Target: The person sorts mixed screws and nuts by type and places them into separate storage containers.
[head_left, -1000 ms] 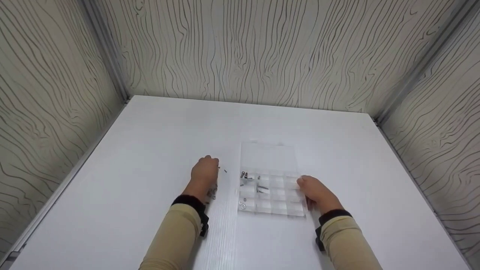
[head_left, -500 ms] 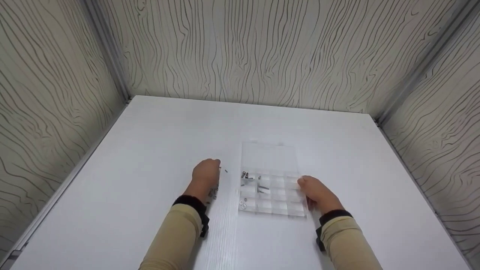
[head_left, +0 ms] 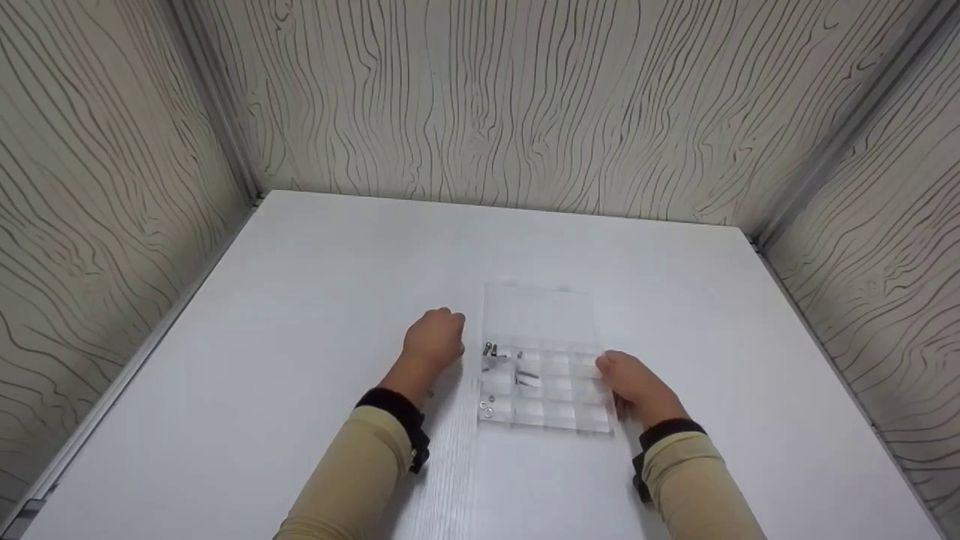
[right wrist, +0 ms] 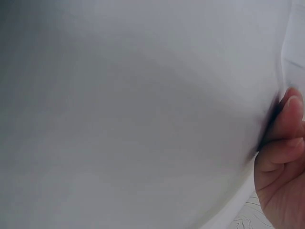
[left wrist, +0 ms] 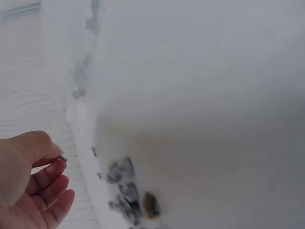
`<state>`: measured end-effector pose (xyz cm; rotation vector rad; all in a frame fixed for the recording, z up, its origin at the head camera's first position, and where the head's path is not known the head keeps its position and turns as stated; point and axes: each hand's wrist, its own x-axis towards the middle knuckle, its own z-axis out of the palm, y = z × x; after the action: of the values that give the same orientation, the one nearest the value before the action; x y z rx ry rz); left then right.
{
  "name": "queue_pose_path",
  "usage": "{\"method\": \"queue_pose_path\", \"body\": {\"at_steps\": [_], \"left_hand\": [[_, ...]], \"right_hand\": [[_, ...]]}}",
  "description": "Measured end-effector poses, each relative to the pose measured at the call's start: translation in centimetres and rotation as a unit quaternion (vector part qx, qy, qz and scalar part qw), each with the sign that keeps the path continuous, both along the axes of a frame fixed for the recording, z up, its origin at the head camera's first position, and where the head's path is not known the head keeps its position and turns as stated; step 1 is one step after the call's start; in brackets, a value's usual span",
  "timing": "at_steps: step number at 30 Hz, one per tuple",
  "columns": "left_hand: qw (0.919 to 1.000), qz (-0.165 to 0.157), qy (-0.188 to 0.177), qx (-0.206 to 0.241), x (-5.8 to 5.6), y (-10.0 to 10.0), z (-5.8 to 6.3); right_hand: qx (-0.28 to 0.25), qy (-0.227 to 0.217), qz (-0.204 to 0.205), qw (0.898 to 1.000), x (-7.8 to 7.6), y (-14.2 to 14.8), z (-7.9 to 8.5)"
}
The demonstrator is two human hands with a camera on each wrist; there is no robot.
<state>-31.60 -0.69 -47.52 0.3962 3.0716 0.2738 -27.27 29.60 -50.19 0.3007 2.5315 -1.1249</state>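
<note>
My left hand (head_left: 435,337) is over the white table just left of a clear compartment box (head_left: 551,428). Between thumb and forefinger it pinches a short grey metal piece (left wrist: 63,158) that looks like a small screw. My right hand (head_left: 637,386) grips the right side of the box, thumb on the rim and fingers along the outer wall. Screws (head_left: 490,349) lie in the back left compartment, and longer ones (head_left: 528,374) in the second column. Washers (head_left: 488,412) sit at the front left. The left wrist view shows a pile of loose metal hardware (left wrist: 125,191).
The box's clear lid (head_left: 536,311) lies folded back behind it. A brownish piece (left wrist: 150,205) is beside the pile, with two small screws (left wrist: 94,151) nearby. In the head view my left forearm mostly hides the pile. Wood-grain panels (head_left: 480,105) surround the table (head_left: 360,247).
My left hand has lifted from the loose pieces and moved right, closer to the box. My right hand and the box have stayed put.
</note>
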Motion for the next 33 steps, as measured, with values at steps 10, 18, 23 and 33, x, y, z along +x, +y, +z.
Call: {"method": "queue_pose_path", "body": {"at_steps": [10, 18, 23, 33], "left_hand": [[0.9955, -0.088, 0.034, -0.005, 1.7, 3.7, 1.2], [0.9872, -0.149, 0.055, -0.011, 3.4, 6.8, 1.7], [0.9797, -0.178, 0.060, -0.071, 3.7, 8.0, 0.9], [0.9786, -0.147, 0.033, -0.141, 3.4, 8.9, 0.4]], "right_hand": [[0.005, 0.010, 0.009, 1.000, 0.0, 0.0, -0.1], [0.027, 0.011, 0.026, 0.999, -0.2, 0.1, 0.0], [0.027, 0.011, 0.028, 0.999, -0.3, 0.2, -0.1], [0.027, 0.008, 0.019, 0.999, -0.3, 0.1, 0.0]]}}
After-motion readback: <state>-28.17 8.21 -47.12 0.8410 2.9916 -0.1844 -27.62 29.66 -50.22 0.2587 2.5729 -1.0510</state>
